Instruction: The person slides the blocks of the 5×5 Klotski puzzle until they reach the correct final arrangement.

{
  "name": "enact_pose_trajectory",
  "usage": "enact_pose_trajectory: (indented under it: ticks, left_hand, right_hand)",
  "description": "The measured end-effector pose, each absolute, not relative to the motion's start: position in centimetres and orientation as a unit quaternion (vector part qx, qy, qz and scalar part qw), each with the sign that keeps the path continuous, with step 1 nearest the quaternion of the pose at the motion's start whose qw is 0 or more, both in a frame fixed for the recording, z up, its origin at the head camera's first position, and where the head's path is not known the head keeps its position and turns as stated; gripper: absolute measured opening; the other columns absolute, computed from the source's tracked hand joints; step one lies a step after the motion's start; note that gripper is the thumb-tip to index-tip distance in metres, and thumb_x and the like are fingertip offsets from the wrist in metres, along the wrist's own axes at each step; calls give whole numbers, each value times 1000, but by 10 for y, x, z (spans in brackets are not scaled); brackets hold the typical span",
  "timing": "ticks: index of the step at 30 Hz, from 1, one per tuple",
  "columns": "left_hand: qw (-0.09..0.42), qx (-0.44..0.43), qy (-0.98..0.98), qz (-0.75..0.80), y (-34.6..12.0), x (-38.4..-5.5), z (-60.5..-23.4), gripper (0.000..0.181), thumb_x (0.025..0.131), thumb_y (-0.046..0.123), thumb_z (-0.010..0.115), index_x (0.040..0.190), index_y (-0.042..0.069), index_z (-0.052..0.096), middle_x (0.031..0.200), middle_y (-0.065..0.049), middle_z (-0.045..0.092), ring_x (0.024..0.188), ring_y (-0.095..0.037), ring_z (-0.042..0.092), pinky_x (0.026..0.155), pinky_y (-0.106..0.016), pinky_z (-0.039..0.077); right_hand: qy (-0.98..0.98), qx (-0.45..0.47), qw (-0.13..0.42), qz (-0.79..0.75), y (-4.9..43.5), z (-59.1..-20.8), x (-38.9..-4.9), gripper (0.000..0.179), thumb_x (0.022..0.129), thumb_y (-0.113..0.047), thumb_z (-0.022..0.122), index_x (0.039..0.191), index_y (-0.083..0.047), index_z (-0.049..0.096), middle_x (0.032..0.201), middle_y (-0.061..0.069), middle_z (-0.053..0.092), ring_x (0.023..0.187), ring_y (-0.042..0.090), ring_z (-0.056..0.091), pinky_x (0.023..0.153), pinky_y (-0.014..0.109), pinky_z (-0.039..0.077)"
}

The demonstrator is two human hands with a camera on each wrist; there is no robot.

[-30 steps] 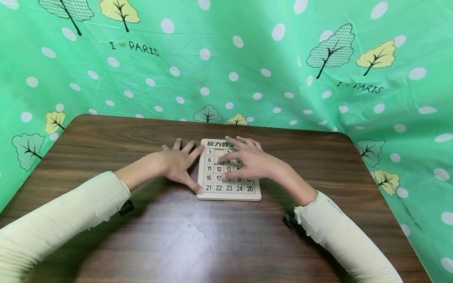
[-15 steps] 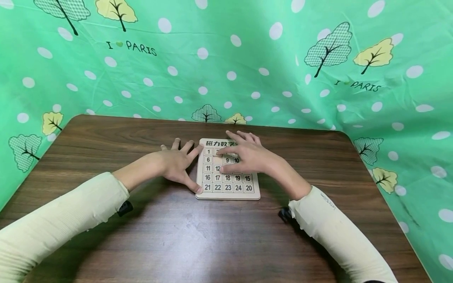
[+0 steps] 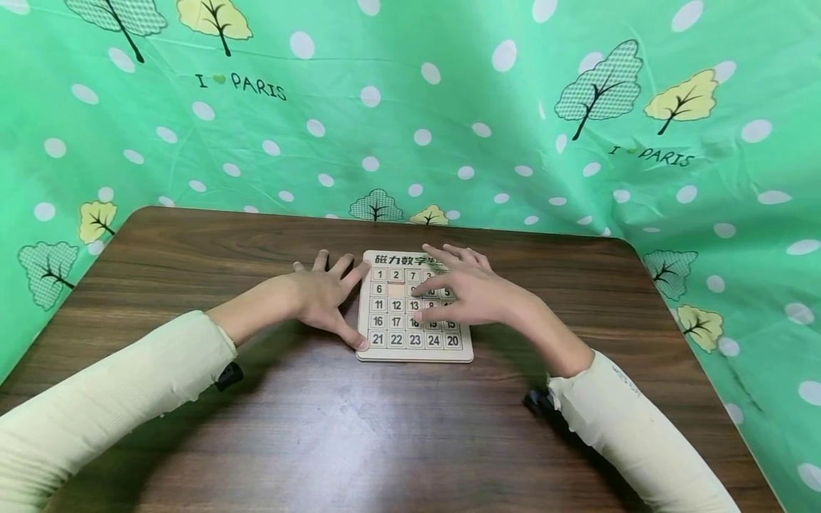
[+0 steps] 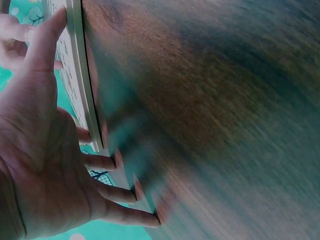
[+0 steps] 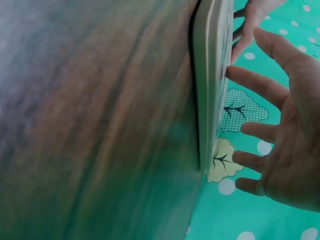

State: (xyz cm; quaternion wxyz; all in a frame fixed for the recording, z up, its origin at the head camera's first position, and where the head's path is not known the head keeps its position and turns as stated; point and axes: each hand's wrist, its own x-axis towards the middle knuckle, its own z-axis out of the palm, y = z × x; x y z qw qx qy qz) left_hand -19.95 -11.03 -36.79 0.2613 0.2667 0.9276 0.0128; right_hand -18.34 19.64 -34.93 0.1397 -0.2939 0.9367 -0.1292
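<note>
A number sliding puzzle [image 3: 415, 354] with a pale frame and numbered square tiles lies flat on the table. Its one vacant slot shows in the second row, right of tile 6 and below tile 2 [image 3: 396, 275]. My left hand [image 3: 321, 296] is spread along the puzzle's left side, thumb at the lower left corner and index finger near the upper left one; its other fingertips reach the tabletop in the left wrist view. Over the right half hovers my right hand [image 3: 471, 288], fingers extended, index fingertip [image 5: 232, 71] at the board's face by tile 9. It covers several right-hand tiles.
The dark wood-grain table [image 3: 359, 434] has rounded far corners. A green dotted curtain [image 3: 410, 107] with printed trees hangs behind it and at both sides. Dark wrist devices [image 3: 539, 400] show below the pale sleeves [image 3: 635, 427].
Tile 2 has slid up from the second row into the top row, leaving the vacant slot beneath it. My right hand then moved right, off tile 2. The left hand stays put.
</note>
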Motion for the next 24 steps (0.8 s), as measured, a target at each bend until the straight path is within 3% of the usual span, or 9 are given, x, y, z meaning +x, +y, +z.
enact_pose_trajectory:
  ticks: [10,18,24]
  left_hand:
    - [262,268,927,19,-112,-201,-369,160,70,105,72,183,20,-4,189,-28,8,167,-72,5,119,-98,21]
    - [264,265,927,16,-110,-199,-365,153,78,97,75,183,19,-5,189,-28,7,168,-71,5,120,-97,22]
    - [264,266,927,16,-111,-199,-368,152,80,94,76,183,18,-5,189,-28,4,168,-71,3,120,-97,22]
  right_hand:
    - [931,-301,164,-124,187,-356,-180,61,99,-66,76,155,-41,70,191,12,20,175,52,14,136,79,10]
    - [929,-309,154,-131,183,-357,-179,61,100,-67,76,155,-42,69,192,11,16,176,50,13,137,78,7]
    - [937,-293,136,-135,195,-351,-185,71,99,-68,76,163,-41,61,192,13,15,176,51,13,136,81,9]
